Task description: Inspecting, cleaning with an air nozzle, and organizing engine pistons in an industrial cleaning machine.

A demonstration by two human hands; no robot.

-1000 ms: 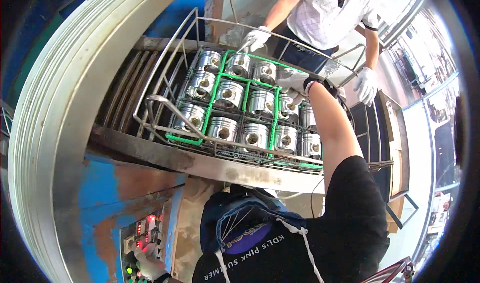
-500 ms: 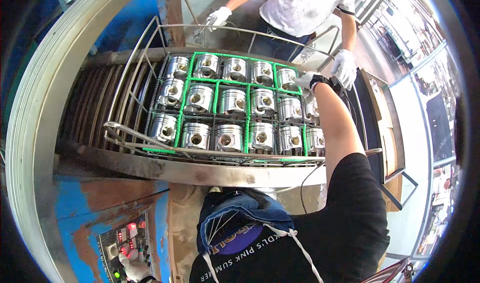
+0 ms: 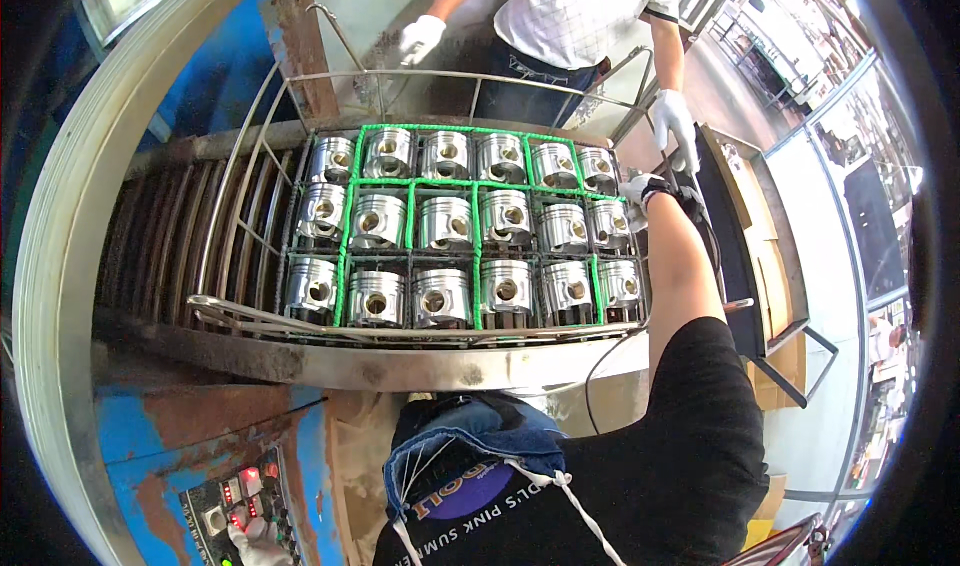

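My left hand (image 3: 258, 544), in a white glove, reaches a control panel (image 3: 213, 519) at lower left. It holds nothing visible; a finger stretches to the red-lit controls. At the right end of a dark wire basket (image 3: 473, 336), my white-gloved right hand (image 3: 637, 198) sits beside the last metal pistons. Its fingers are partly hidden, so I cannot tell whether they grip. A dark device is strapped on that wrist. Shiny pistons (image 3: 445, 224) stand in rows in the basket, with green cord (image 3: 409, 216) edging some cells.
Steel rails (image 3: 420, 74) surround the basket, with rollers (image 3: 180, 231) to its left. Across from me, a co-worker's gloved hand (image 3: 675, 131) is near the right-end rail; the other hand (image 3: 422, 39) hangs above the far rail. An open box (image 3: 770, 251) lies at right.
My right hand has moved off the far-right piston toward the basket's right end. The co-worker's left-side hand has moved away from the rail. My view has shifted; my left hand stays at the panel.
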